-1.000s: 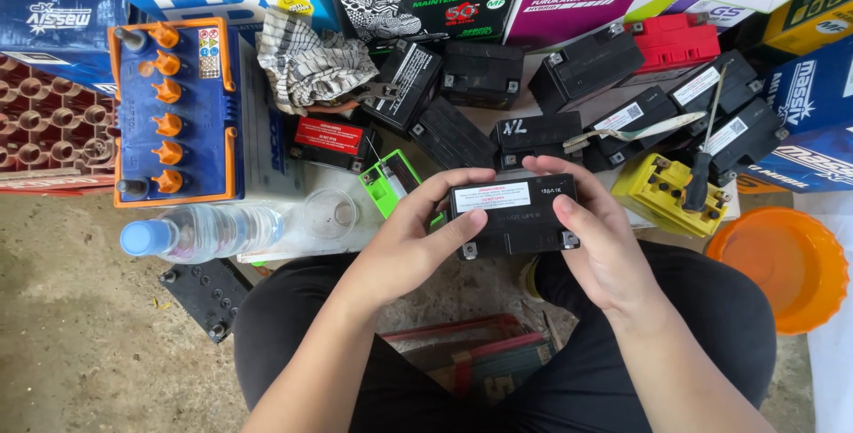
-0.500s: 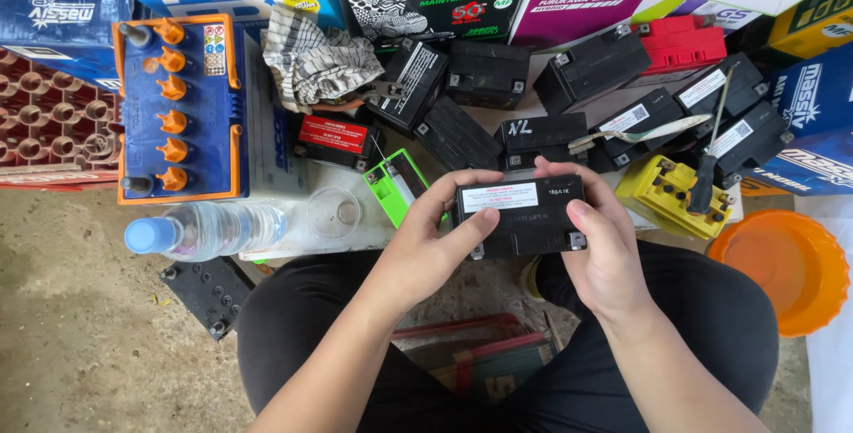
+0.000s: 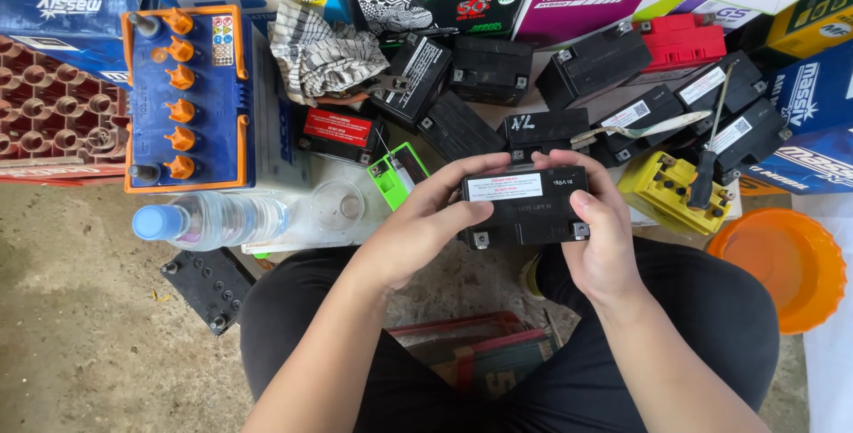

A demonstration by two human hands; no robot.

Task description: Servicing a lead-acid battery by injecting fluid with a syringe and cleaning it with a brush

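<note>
At far left a red crate (image 3: 49,100) is cut by the frame edge. Beside it stands a blue battery with orange caps (image 3: 185,100), and below that a clear water bottle (image 3: 209,220) lies on its side. In the centre, the left hand (image 3: 422,224) and right hand (image 3: 597,233) both close around a small black battery (image 3: 524,206) held above the lap; their fingers hide its side edges. Behind it, black batteries (image 3: 480,69) crowd together. At right, an orange bowl (image 3: 782,264) is partly hidden by the knee.
</note>
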